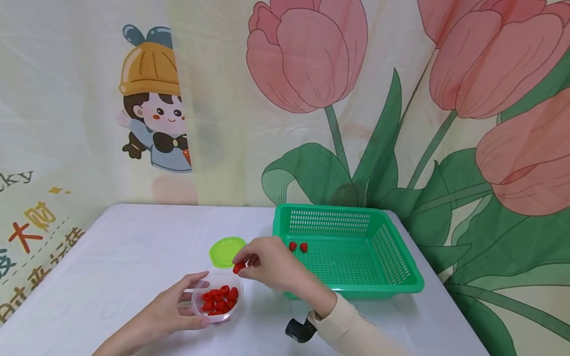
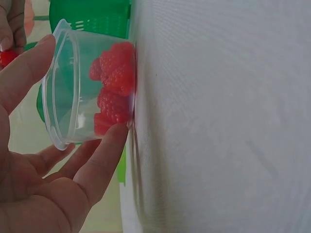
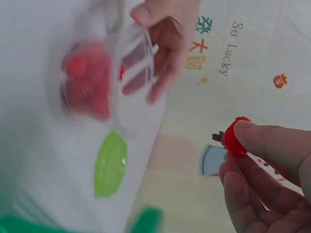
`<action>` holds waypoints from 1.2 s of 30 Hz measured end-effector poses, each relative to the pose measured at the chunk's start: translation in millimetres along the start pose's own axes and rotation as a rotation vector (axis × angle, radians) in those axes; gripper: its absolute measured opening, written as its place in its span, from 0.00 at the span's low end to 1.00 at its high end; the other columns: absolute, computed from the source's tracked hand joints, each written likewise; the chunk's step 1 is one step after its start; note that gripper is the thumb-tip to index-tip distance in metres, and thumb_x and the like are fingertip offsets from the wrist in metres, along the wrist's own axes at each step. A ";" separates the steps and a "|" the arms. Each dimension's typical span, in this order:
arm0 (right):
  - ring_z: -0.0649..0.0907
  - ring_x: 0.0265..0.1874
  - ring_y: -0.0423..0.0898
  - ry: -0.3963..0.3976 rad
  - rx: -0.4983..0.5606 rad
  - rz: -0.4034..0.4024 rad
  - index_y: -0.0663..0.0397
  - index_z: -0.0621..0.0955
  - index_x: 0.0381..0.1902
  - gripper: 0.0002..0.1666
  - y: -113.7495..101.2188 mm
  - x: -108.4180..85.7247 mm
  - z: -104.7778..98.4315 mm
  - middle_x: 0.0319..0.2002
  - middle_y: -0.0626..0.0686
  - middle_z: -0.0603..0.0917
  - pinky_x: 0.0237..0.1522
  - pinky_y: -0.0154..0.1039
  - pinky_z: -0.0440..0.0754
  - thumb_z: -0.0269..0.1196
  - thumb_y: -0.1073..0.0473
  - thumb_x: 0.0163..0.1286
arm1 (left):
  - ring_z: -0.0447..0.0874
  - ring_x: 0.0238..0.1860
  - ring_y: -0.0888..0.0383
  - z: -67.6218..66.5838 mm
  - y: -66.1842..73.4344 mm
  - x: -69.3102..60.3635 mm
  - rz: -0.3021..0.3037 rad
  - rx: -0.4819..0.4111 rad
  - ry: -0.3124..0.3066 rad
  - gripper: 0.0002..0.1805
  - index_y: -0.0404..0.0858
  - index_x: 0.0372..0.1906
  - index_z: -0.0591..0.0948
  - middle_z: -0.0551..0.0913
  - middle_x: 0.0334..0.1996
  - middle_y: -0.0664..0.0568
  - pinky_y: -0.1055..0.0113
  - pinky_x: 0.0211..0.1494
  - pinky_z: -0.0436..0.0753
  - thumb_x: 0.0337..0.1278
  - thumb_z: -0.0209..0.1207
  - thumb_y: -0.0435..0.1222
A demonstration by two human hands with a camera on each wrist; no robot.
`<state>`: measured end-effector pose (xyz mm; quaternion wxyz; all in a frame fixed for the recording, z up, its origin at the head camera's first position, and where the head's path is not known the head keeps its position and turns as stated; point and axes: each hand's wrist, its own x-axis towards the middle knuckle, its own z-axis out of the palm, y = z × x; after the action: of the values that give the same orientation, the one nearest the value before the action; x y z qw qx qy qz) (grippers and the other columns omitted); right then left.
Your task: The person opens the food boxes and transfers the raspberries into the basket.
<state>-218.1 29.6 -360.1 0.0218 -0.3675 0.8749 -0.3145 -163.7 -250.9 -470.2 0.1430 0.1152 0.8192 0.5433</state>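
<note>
A clear plastic tub (image 1: pixel 217 298) with several red raspberries (image 1: pixel 220 299) inside stands on the white table. My left hand (image 1: pixel 171 306) holds it from the left, thumb on the near side and fingers round the far side. In the left wrist view the tub (image 2: pixel 87 87) stands between thumb and fingers. My right hand (image 1: pixel 273 267) pinches one raspberry (image 3: pixel 235 137) between thumb and fingertips, just above and right of the tub's rim. Two more raspberries (image 1: pixel 304 247) lie in the green basket (image 1: pixel 401 288), near its left wall.
A lime-green lid (image 1: pixel 226 251) lies on the table (image 1: pixel 151 237) behind the tub. The basket takes up the right side of the table. A printed curtain (image 1: pixel 222 123) with tulips hangs behind. On my right wrist sits a black camera (image 1: pixel 299 330).
</note>
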 end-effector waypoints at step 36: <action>0.89 0.44 0.45 -0.037 -0.064 0.211 0.54 0.90 0.52 0.11 162.0 10.1 -107.1 0.45 0.49 0.91 0.51 0.43 0.89 0.72 0.61 0.73 | 0.83 0.63 0.38 -0.2 1.2 -2.7 0.037 -0.025 -0.013 0.55 0.38 0.83 0.57 0.66 0.76 0.31 0.72 0.54 0.87 0.56 0.78 0.39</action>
<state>-356.3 166.4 -364.1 0.0590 -0.2795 0.9179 -0.2755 -161.2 -251.5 -468.7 0.1396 0.1320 0.8092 0.5552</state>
